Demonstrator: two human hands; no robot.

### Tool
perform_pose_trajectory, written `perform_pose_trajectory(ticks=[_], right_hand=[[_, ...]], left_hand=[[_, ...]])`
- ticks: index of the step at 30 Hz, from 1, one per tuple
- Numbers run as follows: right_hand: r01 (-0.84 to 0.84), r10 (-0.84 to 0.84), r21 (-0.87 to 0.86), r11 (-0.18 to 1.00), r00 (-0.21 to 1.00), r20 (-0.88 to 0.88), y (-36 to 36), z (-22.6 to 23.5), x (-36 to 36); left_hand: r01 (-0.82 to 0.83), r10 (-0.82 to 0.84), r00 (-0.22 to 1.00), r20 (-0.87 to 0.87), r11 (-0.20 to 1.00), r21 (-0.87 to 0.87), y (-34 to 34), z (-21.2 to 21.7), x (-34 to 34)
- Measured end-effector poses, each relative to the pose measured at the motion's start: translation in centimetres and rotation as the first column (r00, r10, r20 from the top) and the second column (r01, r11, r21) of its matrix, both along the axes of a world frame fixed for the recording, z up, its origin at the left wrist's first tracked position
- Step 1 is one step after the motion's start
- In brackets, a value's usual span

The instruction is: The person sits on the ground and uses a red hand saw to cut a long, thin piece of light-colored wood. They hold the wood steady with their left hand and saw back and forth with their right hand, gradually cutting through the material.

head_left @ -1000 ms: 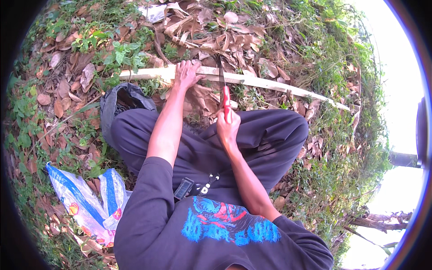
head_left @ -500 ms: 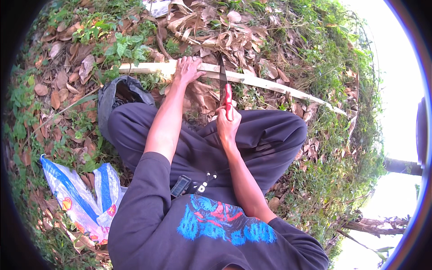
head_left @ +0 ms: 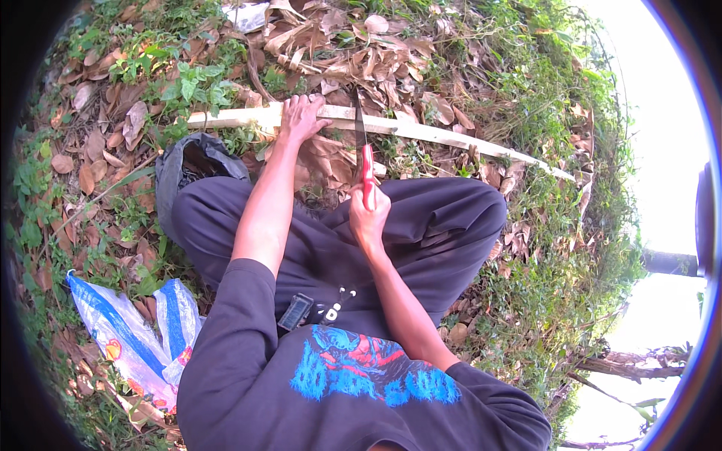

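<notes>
1. The wooden strip (head_left: 444, 137), pale and slender, lies beyond the crossed legs (head_left: 451, 214), on the ground among fallen leaves (head_left: 387, 68) and low greenery.
2. The left hand (head_left: 302, 118), straight out in front of the crossed legs, grasps the strip from above: fingers bent over the far edge, thumb toward the near one.
3. The right hand (head_left: 368, 212), above the middle of the crossed legs, has its fingers clenched around the red handle of a saw (head_left: 368, 169) (a saw by its look; any teeth are too small to tell).
4. The step in hand seems to be sawing across the strip. To do it well, press the strip firmly down with the left hand, well out of the blade's line, and draw long, even, light strokes. The blade crosses near the left thumb, so a little more room there would be wise. How deep any cut goes, I cannot tell.
5. The strip's long axis runs left to right across the front of the crossed legs. Its narrowing end points out past their right side and curves slightly back toward them (the lens may add to that bend); its other end reaches beyond the dark bag (head_left: 170, 180) beside their left knee.
6. The saw lies nearly square to that axis, its tip pointing away from the crossed legs.
</notes>
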State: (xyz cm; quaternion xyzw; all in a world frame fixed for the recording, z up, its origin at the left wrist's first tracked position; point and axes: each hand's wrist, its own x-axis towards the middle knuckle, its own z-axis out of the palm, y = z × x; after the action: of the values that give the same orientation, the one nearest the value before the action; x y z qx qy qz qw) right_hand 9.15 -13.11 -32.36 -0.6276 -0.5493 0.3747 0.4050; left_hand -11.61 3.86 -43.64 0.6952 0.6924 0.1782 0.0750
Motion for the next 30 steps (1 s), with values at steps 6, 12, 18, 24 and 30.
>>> perform_pose_trajectory(ticks=[6,12,18,24,30], right_hand=[[-0.004,0.004,0.045,0.999,1.0,-0.008,2.2,-1.6,-0.8],[-0.072,0.052,-0.108,0.992,0.982,-0.18,-7.0,4.0,-0.3],[-0.035,-0.013,-0.157,0.987,0.956,-0.292,-3.1,1.4,1.5],[-0.064,0.049,-0.098,0.993,0.988,-0.145,-3.0,0.9,1.6],[-0.109,0.088,-0.122,0.987,0.981,-0.171,-3.4,1.7,2.0]], left_hand=[[0.022,-0.023,1.0,0.009,0.999,0.029,0.0,-0.3,0.2],[0.003,-0.003,1.0,0.005,0.999,0.051,0.1,-0.7,0.0],[0.017,-0.017,1.0,-0.002,1.0,0.021,-0.3,-0.3,0.6],[0.015,-0.015,1.0,0.01,1.0,0.022,0.0,-0.2,0.1],[0.019,-0.02,1.0,0.016,1.0,0.023,-0.1,0.0,0.3]])
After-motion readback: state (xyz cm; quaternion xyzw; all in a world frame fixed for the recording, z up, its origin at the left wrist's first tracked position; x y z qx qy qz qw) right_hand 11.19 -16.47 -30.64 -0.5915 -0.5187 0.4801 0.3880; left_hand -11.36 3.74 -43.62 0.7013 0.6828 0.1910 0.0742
